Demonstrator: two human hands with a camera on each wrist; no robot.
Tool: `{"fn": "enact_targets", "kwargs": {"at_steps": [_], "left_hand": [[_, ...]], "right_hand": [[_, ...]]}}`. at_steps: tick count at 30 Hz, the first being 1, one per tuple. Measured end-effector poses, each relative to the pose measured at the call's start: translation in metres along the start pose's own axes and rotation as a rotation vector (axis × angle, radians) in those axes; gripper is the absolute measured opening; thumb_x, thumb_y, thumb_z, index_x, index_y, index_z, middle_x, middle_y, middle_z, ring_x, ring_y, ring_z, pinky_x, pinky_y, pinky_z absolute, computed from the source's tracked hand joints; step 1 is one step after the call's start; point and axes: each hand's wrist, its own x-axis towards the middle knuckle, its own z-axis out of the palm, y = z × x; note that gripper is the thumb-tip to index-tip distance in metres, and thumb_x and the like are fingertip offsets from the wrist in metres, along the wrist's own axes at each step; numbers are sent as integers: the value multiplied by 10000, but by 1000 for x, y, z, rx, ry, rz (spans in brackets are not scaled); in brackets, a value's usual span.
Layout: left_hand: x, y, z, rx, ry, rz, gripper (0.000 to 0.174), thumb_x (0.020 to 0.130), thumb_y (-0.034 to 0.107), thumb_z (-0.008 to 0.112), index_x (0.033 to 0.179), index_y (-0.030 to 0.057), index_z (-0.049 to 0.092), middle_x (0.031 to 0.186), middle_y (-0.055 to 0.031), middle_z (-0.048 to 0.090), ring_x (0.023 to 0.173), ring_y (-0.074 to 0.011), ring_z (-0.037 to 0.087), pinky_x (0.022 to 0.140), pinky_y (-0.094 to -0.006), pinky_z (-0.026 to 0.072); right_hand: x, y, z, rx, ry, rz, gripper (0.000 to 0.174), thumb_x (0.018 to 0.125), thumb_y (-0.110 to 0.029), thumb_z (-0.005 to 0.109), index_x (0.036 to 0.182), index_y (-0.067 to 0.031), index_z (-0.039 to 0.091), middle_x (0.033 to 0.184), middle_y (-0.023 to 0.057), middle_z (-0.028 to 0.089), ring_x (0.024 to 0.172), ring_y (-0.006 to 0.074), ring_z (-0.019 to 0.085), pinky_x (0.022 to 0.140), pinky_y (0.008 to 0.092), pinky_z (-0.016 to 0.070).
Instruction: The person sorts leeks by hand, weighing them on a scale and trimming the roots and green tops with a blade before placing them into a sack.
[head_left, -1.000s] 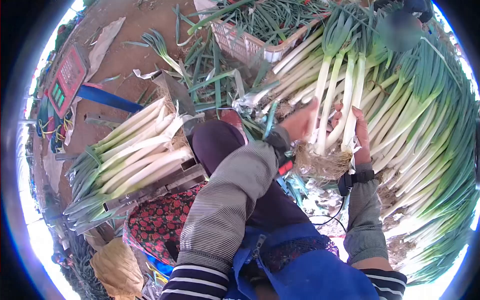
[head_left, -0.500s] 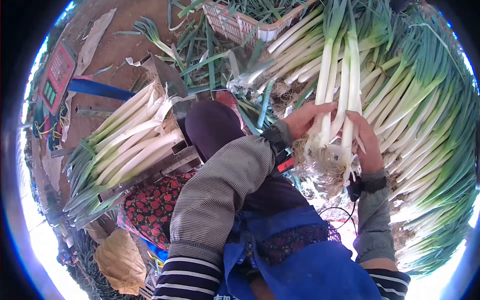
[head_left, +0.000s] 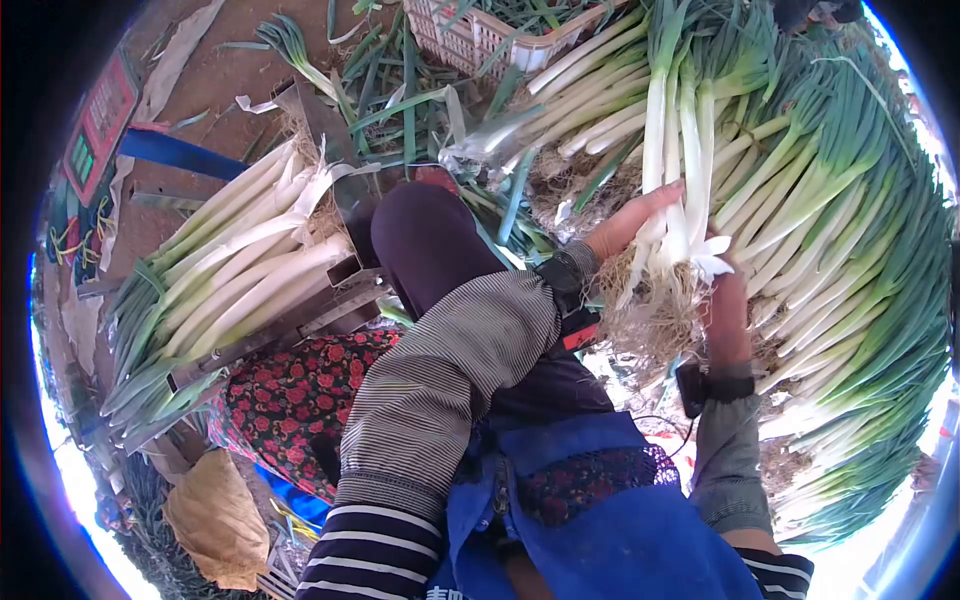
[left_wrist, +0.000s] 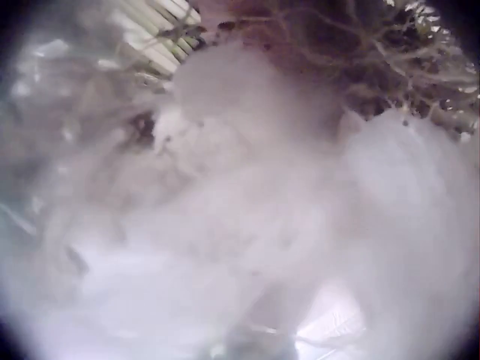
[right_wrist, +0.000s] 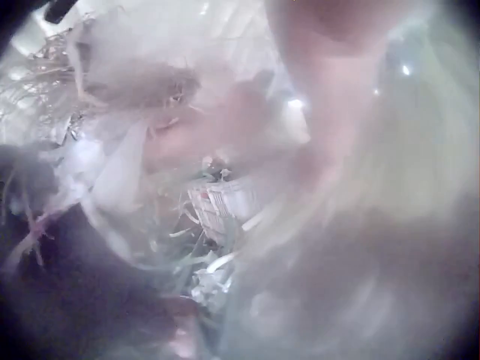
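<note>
The heap of leeks (head_left: 845, 235) spreads along the right side. At left, a bundle (head_left: 245, 265) lies in a metal frame (head_left: 328, 125). The crate (head_left: 465, 42) stands beyond. Upright between the hands are the held leeks (head_left: 655, 130), roots down. The left hand (head_left: 628, 224) grips their white stalks, thumb across the front; the right hand (head_left: 728, 315) is beside the roots (head_left: 650, 310), its fingers too hidden to tell.

rack (head_left: 325, 125) left, leek pile (head_left: 850, 220) right, crate (head_left: 485, 45) beyond
</note>
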Motion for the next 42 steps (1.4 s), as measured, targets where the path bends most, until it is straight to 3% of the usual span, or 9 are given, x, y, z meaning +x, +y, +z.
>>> {"fn": "enact_targets", "kwargs": {"at_steps": [7, 15, 21, 22, 25, 28, 31, 37, 42], "left_hand": [[-15, 15, 21, 146, 26, -136, 572, 935, 430, 465, 1295, -13, 425, 1216, -119, 539, 1054, -181, 567, 917, -297, 455], [13, -25, -22, -158, -30, -137, 416, 865, 264, 559, 1158, -25, 498, 962, -146, 603, 840, -248, 618, 780, -362, 521], [15, -35, -12, -201, 108, -76, 426, 759, 75, 656, 1138, -21, 487, 895, -127, 589, 819, -246, 620, 740, -386, 545], [9, -33, -4, -215, 86, -55, 399, 784, 72, 625, 1143, -34, 488, 931, -143, 591, 838, -254, 621, 758, -387, 545], [5, -31, 1, -206, 25, -78, 381, 787, 51, 605, 1141, -40, 495, 948, -157, 598, 839, -256, 624, 755, -386, 549], [11, -32, -9, -111, 45, -88, 395, 754, 28, 621, 1127, -30, 503, 921, -150, 601, 803, -245, 626, 725, -372, 552], [17, -35, -21, 46, 128, 21, 421, 714, 9, 645, 1110, -25, 507, 885, -139, 603, 772, -233, 626, 699, -352, 547], [12, -45, -11, 137, 230, 146, 484, 651, -26, 682, 1100, -29, 503, 843, -112, 597, 741, -220, 620, 676, -342, 537], [10, -52, -7, 158, 286, 250, 499, 650, -48, 667, 1118, -26, 494, 875, -111, 596, 734, -214, 614, 664, -324, 532]], "right_hand": [[-80, 40, 26, -958, -369, -375, 286, 883, -164, 574, 1145, -49, 562, 1108, 119, 578, 1017, 270, 556, 929, 385, 422], [-101, 29, 54, -549, -130, -108, 311, 861, -84, 556, 1160, -4, 533, 1089, 148, 575, 1009, 267, 540, 903, 381, 418], [-113, 7, 65, -1037, -146, -274, 270, 813, -13, 534, 1079, 9, 574, 1082, 193, 562, 974, 359, 528, 849, 423, 419], [-121, 7, 67, -1099, -2, -525, 219, 810, -10, 511, 1007, 4, 605, 999, 201, 595, 914, 387, 545, 793, 441, 435], [-117, -4, 68, -1061, -148, -191, 219, 800, -37, 500, 1001, 13, 571, 989, 216, 580, 910, 401, 529, 803, 467, 412], [-110, -12, 71, -971, -194, -272, 176, 813, -68, 502, 955, -1, 580, 1010, 201, 581, 901, 399, 525, 770, 473, 404], [-130, -19, 67, -1145, -233, 132, 164, 825, -122, 505, 874, 9, 591, 912, 201, 594, 830, 386, 537, 714, 485, 396], [-162, -52, 68, -849, -4, 135, 335, 915, -219, 486, 725, 43, 574, 556, 236, 504, 551, 425, 523, 519, 475, 375], [-171, -73, 57, -915, -194, 80, 285, 905, -213, 509, 754, 20, 570, 594, 195, 514, 538, 385, 521, 497, 444, 379]]}}
